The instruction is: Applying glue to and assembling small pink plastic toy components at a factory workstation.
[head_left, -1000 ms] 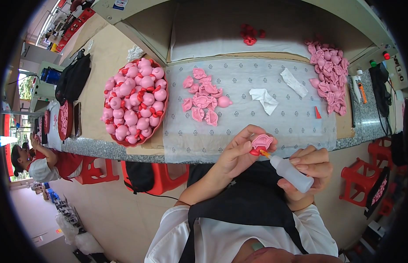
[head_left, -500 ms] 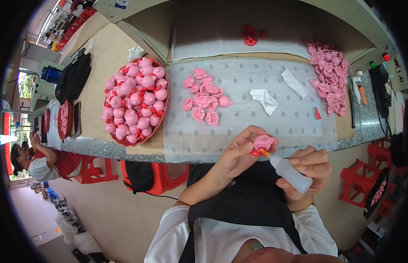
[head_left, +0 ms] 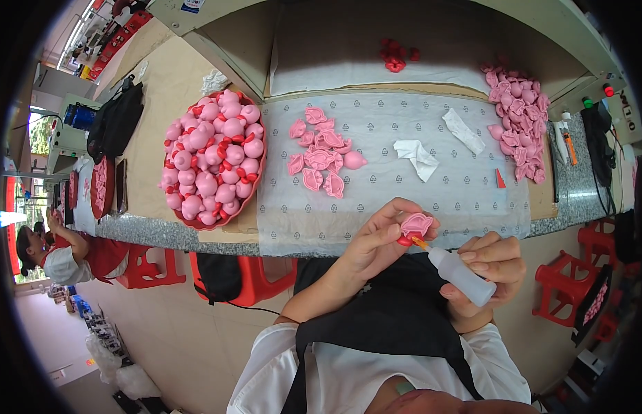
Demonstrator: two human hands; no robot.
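Gripping a bottle (head_left: 463,276), contents unclear, the right hand (head_left: 499,265) points it at the left hand's (head_left: 379,234) pinched piece (head_left: 416,224).

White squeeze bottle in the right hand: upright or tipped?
Tipped: the bottle slants, its orange nozzle angled toward the pieces in the left hand.

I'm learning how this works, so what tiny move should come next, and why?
Maybe squeeze the whitish bottle gently with the right grip while the left grip holds steady, because the bottle's amber tip sits right at the red piece below the pink piece. I can't tell whether anything is flowing.
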